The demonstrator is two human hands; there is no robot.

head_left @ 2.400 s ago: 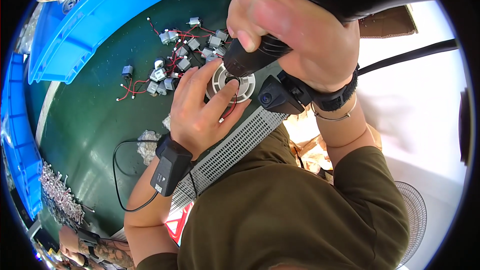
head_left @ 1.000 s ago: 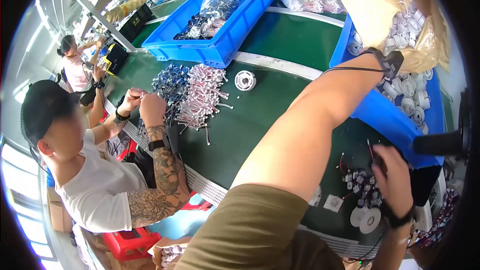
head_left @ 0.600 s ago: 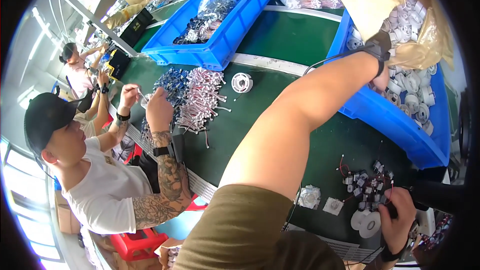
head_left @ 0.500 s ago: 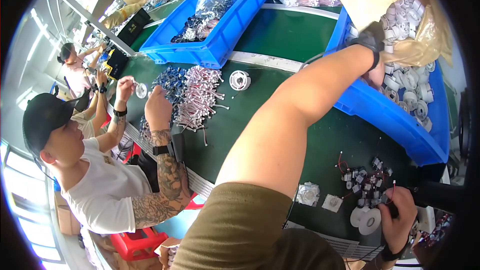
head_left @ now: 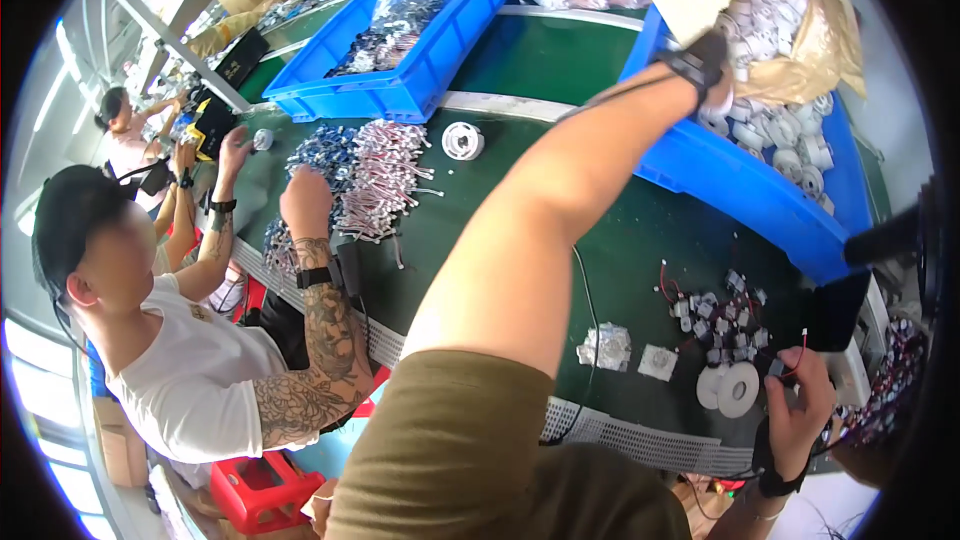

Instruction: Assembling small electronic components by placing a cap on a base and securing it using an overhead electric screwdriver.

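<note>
My left arm stretches to the blue bin at the right. My left hand is over the bin's near side, by white round plastic parts and an opened tan bag; a black wrist device hides its fingers. At the lower right, my right hand is closed on a small grey motor with a red wire and white connector. Beside that hand lie a white spool and a pile of small motors with red wires.
Two clear-wrapped pieces lie on the green table. Farther left are a white round part, a heap of white-and-pink wire leads and another blue bin. A co-worker sits at the left, hands over the table.
The view has shifted a little. My left hand has drawn slightly back toward the bin's near edge. My right hand has lifted off the pile with the motor in its fingers.
</note>
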